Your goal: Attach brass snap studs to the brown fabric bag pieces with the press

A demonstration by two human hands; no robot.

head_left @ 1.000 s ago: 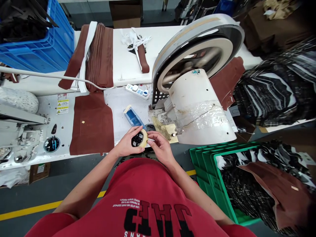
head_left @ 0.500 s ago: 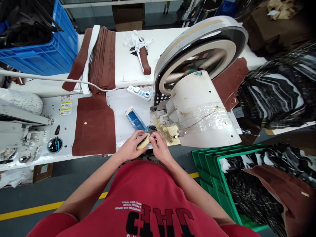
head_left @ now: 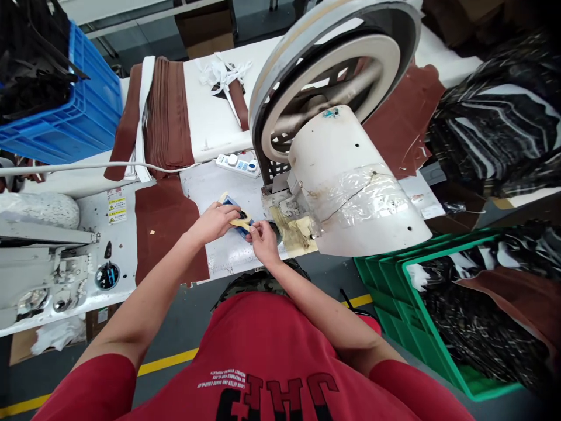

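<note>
A roll of yellowish tape is held over a small blue tray on the white work table. My left hand is closed on the roll from the left and above. At the roll's right side, the fingers of my right hand pinch the tape's edge or loose end. The tray is partly hidden under the roll and my left hand. Just right of my hands stands the sewing machine's white housing, with yellow tape stuck around its base.
Brown fabric lies left of my hands, with stacked brown strips behind. A power strip sits beyond the tray. The large wheel rises at back right. A green crate stands right, a blue crate at back left.
Both hands have moved forward and slightly left with the tape roll, from the table's front edge to over the blue tray. The camera view has shifted too.
</note>
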